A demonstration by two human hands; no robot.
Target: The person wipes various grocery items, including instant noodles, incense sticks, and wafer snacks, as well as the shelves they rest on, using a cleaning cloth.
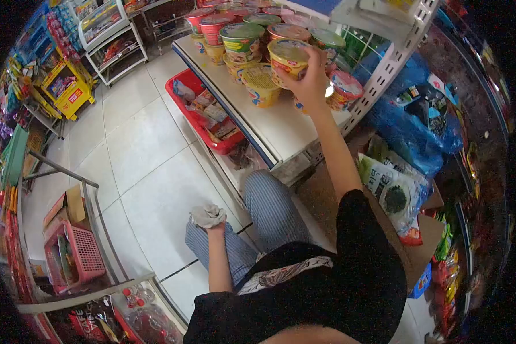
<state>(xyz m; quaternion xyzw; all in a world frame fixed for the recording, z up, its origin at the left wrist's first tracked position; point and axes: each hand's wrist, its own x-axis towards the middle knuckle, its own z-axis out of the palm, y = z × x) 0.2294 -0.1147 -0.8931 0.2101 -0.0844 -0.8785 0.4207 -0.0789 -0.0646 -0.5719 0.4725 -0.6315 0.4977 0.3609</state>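
My right hand (311, 80) is closed round a yellow noodle cup (289, 56) on the shelf (272, 129), its fingers on the right side of the cup. Stacked cups stand around it: a green-topped cup (241, 41) to the left, a yellow cup (260, 85) in front, and a red-topped cup (346, 86) at the right. Over my left knee, my left hand (213, 225) holds a crumpled grey cloth (208, 215), which hides most of its fingers.
A red basket (229, 145) with packets sits below the shelf's left edge. Blue plastic bags (410, 129) hang at the right. A pink basket (89, 252) stands at lower left, near a metal frame. White tiles (149, 149) cover the floor.
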